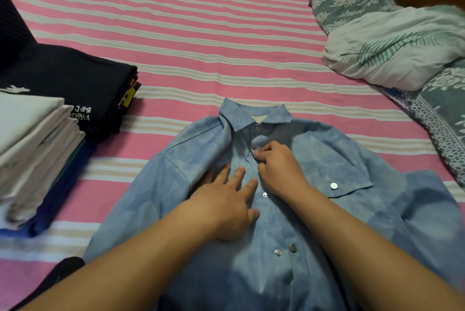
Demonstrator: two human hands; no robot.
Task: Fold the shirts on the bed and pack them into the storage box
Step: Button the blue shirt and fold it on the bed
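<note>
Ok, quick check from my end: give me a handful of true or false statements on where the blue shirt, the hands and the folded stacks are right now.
1. The blue denim shirt lies front up on the striped bed. True.
2. The left hand grips the collar. False: it rests flat on the shirt's front, fingers straight, below the collar.
3. The right hand pinches the placket near a snap. True.
4. The folded stacks sit to the right of the shirt. False: the dark stack and the light stack are on the left.
5. The shirt is already folded. False: it is spread open, sleeves out.
</note>
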